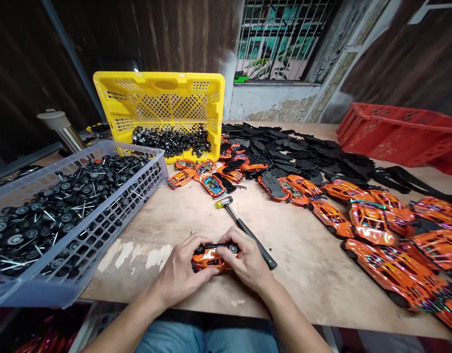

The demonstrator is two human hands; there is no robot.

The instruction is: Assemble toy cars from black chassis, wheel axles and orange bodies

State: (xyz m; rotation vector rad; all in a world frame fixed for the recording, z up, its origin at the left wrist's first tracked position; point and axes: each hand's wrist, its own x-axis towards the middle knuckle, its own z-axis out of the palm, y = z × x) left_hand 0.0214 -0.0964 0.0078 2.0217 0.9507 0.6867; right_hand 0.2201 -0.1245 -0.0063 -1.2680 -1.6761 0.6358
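Head view: left hand (179,272) and right hand (248,264) were both clamped round one orange toy car (207,258), one hammer (248,230) just beyond it; left of the grip, one grey basket (100,230) and one yellow crate (159,98) held uncountable black wheel sets (64,196); far right, one red crate (395,132), contents unseen.

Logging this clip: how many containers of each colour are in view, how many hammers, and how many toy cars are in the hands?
Yellow crate: 1
Grey basket: 1
Red crate: 1
Hammer: 1
Orange toy car in left hand and right hand: 1
Total: 5
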